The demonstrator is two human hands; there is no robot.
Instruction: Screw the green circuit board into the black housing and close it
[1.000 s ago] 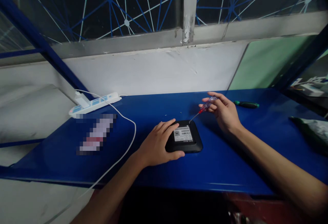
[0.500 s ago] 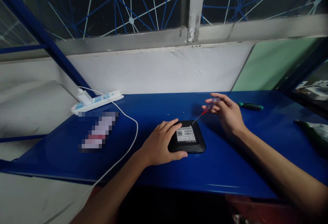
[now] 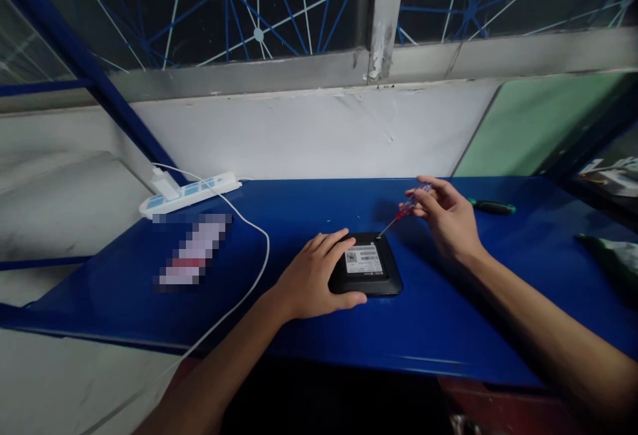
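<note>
A flat black electronic device [image 3: 391,277] with rounded corners lies on the blue table. On its upward face is a white printed label [image 3: 363,258] with a QR code. My left hand [image 3: 312,279] grips its left side, fingers over the top and thumb along the near edge. My right hand [image 3: 448,219] holds a screwdriver [image 3: 406,209] by its clear handle with a red collar. The shaft slants down to the device's far right corner, where a small pale spot shows at the tip; whether that is a screw I cannot tell.
A green-and-black screwdriver [image 3: 493,207] lies to the right of my right hand. A white power strip [image 3: 192,194] with a plug and cable [image 3: 259,229] sits at the back left, near a blurred-out item [image 3: 194,249]. A dark-and-silver bag [image 3: 611,259] is at the right.
The whole view has shifted slightly, so things appear farther right. My left hand stays on the device; my right hand keeps the screwdriver at the same corner, its fingers moving slightly on the handle.
</note>
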